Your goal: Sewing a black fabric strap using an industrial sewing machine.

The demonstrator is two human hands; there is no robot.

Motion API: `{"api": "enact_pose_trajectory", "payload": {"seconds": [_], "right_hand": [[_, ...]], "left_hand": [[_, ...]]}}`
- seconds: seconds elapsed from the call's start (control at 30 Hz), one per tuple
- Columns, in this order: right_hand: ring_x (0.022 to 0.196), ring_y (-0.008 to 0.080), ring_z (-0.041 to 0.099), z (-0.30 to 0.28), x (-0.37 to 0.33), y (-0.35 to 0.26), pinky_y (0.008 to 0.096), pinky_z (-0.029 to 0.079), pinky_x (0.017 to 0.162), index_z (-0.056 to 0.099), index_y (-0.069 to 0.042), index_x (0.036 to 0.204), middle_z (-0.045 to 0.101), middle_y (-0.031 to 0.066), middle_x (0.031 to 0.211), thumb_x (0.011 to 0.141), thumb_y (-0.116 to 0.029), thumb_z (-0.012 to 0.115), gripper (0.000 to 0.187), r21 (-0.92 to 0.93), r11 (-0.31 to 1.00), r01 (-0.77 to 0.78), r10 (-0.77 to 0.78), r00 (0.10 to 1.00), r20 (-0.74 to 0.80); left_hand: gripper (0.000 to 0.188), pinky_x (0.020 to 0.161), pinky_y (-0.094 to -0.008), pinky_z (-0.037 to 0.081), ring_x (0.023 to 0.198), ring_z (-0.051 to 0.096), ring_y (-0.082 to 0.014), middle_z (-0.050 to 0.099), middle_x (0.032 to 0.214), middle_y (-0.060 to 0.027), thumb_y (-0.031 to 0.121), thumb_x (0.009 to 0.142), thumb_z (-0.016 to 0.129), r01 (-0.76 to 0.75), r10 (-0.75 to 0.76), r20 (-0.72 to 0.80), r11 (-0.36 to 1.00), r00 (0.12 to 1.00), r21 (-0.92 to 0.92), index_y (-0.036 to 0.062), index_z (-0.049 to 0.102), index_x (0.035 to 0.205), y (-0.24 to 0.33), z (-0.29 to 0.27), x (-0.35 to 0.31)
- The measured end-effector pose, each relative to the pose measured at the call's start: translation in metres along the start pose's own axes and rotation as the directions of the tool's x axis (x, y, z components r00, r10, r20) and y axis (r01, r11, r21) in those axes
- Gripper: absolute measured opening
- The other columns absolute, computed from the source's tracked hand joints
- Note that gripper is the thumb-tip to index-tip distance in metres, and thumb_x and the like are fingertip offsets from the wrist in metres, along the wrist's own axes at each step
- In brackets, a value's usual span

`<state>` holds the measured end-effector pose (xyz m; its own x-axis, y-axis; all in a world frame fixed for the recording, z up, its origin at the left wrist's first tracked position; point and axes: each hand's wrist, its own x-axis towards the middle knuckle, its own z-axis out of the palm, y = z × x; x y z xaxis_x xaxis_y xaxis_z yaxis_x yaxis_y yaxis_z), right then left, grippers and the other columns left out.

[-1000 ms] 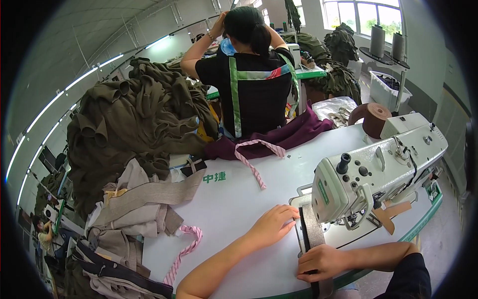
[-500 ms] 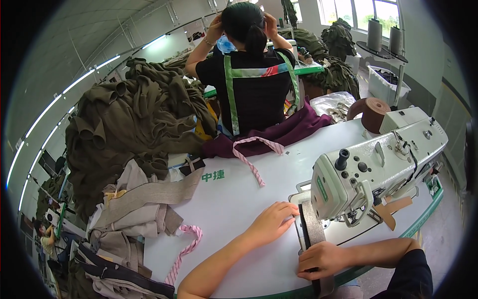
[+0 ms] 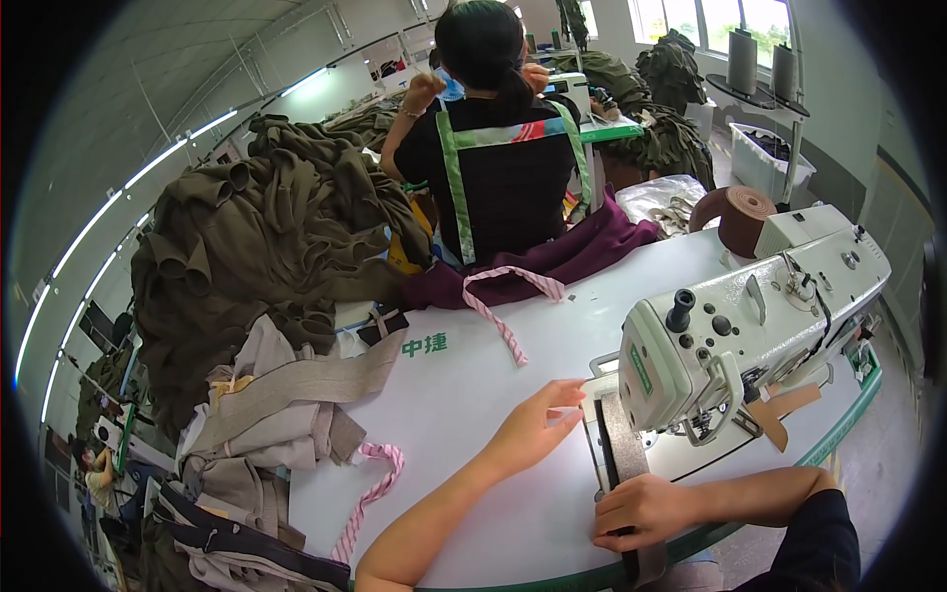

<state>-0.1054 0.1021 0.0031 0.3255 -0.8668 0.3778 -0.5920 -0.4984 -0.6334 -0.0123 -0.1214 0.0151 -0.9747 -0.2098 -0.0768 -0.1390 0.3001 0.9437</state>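
A narrow grey-brown fabric strip (image 3: 621, 444) with a black edge lies on the bed of the white sewing machine (image 3: 681, 355), its far end running in beside the machine head. My right hand (image 3: 636, 513) curls over the near part of this strip, and the strip's tail hangs below it past the table edge. To the left of the machine bed, my left hand (image 3: 538, 426) hovers with thumb and fingers apart, holding nothing. Its fingertips come close to the bed's left edge. The needle area is hidden by the machine head.
Grey-brown fabric pieces (image 3: 286, 395) lie heaped on the table's left, with a big olive garment pile (image 3: 256, 237) behind. Pink striped cords (image 3: 370, 493) and purple cloth (image 3: 552, 252) lie on the white table. A person (image 3: 503, 148) sits ahead. A brown roll (image 3: 747, 222) stands behind the machine.
My left hand has drawn back from the strip and its fingers have spread. My right hand stays on the strip. The person ahead has lowered their hands from their head.
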Motion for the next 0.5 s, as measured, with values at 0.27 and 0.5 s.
{"api": "enact_pose_trajectory", "payload": {"seconds": [0.27,0.5], "right_hand": [[0.064,0.0261,0.060,0.002,-0.002,0.001,0.0377,0.049,0.057,0.066,-0.009,0.083,0.057,0.0058,0.074,0.090,-0.022,0.067,0.015,0.005,1.000,-0.001,0.001,1.000,-0.004],[0.064,0.0262,0.060,-0.001,0.000,-0.001,0.0380,0.049,0.057,0.065,-0.009,0.082,0.057,0.0059,0.074,0.091,-0.022,0.067,0.016,0.014,1.000,-0.012,0.012,1.000,0.003]], "left_hand": [[0.073,0.120,-0.0395,0.024,0.149,0.030,-0.0238,0.025,0.163,-0.0137,0.043,0.104,0.045,-0.261,0.110,-0.272,0.740,0.956,-0.620,0.0142,0.011,0.162,0.000,-0.033,0.005],[0.078,0.122,-0.0520,0.003,0.155,0.003,-0.0200,0.001,0.169,-0.0079,0.059,0.102,0.032,-0.413,0.147,-0.486,0.761,0.861,-0.500,0.0219,0.000,0.162,0.013,-0.041,0.001]]}}
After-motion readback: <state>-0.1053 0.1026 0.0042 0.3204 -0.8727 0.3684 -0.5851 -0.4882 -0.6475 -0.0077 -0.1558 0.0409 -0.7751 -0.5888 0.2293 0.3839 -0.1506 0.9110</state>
